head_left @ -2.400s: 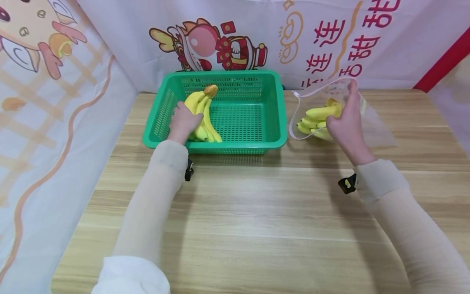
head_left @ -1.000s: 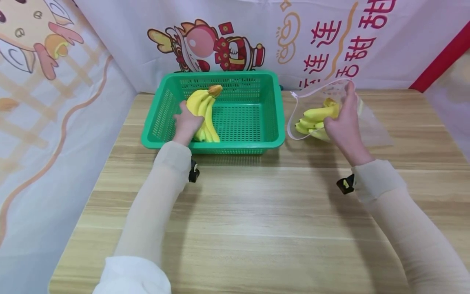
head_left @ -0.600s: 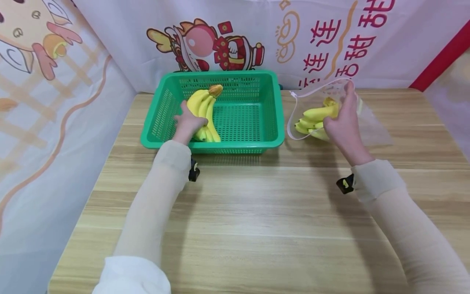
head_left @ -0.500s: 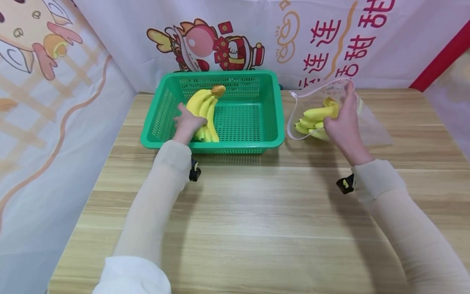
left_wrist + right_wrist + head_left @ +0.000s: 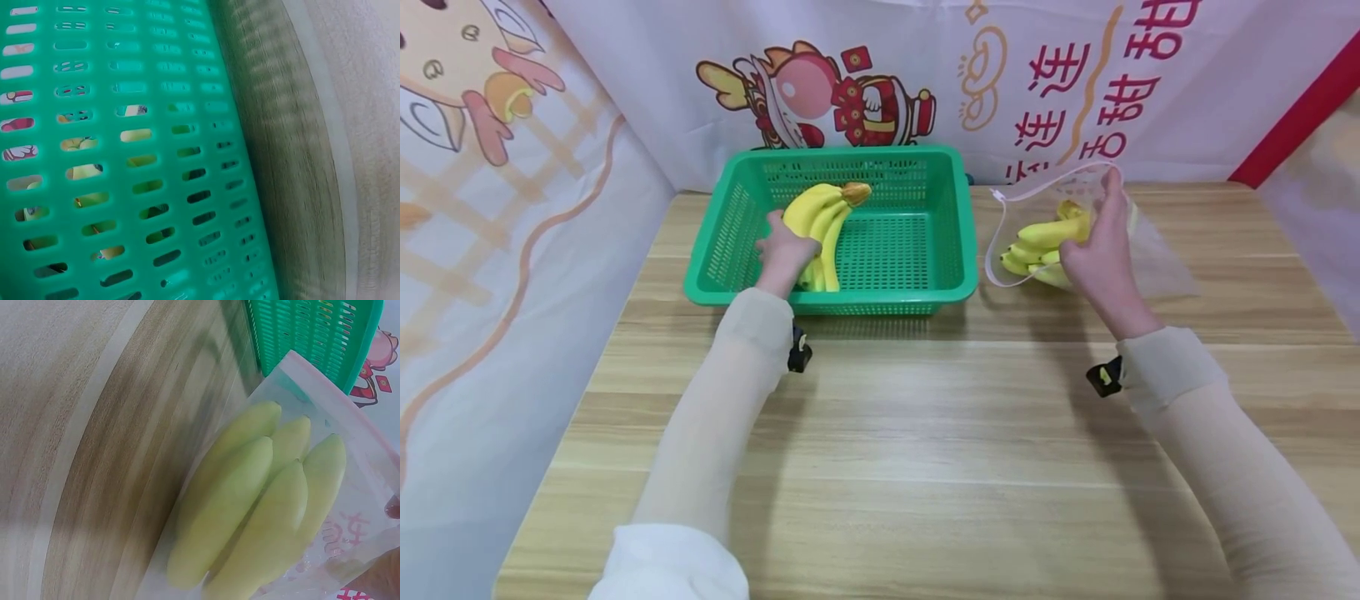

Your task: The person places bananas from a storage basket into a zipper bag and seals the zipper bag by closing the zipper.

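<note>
My left hand [image 5: 785,252] reaches into the green basket [image 5: 958,294] and grips a bunch of bananas [image 5: 829,218], thumb on the near side. The stem points to the back right. In the left wrist view the basket's slotted wall [image 5: 131,125] hides the hand, with yellow bits showing through the slots. On the right, my right hand [image 5: 1102,254] holds a clear zip bag [image 5: 1157,258] by its mouth, thumb and forefinger spread apart. Inside the bag lies another bunch of bananas [image 5: 250,506], tips toward the mouth, which faces the basket.
Basket and bag stand side by side near the back of the wooden table [image 5: 925,433]. Behind them hangs a white printed cloth [image 5: 670,50], with more cloth along the left side. A white slider [image 5: 998,195] sits at the bag mouth's left corner.
In the basket, the bunch has turned under my left hand, its stem swinging right and its tips shifting left. My right hand and the bag have stayed in place. The head view has shifted slightly.
</note>
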The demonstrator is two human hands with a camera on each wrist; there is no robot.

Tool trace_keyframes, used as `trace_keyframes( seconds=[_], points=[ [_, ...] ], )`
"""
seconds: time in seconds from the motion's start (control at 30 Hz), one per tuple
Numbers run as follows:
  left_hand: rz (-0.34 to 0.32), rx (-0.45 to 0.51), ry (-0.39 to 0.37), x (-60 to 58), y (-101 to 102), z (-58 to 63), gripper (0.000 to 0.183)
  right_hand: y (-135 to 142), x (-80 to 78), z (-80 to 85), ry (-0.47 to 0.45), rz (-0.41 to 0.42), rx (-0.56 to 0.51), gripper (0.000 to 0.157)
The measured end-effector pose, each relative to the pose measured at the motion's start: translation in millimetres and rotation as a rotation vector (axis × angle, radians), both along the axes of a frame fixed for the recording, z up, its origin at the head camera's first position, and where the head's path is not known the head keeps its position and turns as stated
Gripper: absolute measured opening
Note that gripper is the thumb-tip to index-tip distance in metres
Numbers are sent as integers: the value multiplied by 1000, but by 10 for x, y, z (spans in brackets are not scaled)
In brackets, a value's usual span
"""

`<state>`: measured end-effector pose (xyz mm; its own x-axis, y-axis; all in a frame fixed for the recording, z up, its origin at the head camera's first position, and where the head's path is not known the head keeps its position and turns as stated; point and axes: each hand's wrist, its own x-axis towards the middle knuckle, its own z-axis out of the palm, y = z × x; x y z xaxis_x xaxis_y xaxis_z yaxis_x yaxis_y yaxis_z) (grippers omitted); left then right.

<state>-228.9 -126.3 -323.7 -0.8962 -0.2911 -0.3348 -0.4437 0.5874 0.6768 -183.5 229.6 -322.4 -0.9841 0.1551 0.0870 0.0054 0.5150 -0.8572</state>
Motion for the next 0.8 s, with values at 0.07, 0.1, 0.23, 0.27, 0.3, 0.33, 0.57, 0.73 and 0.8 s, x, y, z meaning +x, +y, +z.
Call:
trace_keyframes(
  seconds=[0.07,0.1,0.23,0.27,0.3,0.33,0.57,0.73,0.8],
  points=[
    [-3,6,4,6,-1,0,79,2,0,4,-4,1,5,99],
    [-3,9,7,6,-4,-2,79,4,2,6,-5,2,6,99],
    [-8,7,16,7,-11,-12,79,7,7,11,-11,5,15,99],
    [-11,3,22,7,-13,-16,79,7,8,12,-13,6,14,100],
    [-12,1,26,8,-14,-20,79,7,9,12,-13,8,15,100],
    [-15,-1,31,9,-15,-25,78,8,7,12,-13,10,15,100],
    [-4,9,61,14,-18,-52,79,9,8,6,-5,22,7,101],
    [10,23,87,13,-11,-41,78,17,13,1,-2,21,22,100],
    [19,21,104,11,-6,-31,79,27,16,-2,-1,19,34,100]
  ],
)
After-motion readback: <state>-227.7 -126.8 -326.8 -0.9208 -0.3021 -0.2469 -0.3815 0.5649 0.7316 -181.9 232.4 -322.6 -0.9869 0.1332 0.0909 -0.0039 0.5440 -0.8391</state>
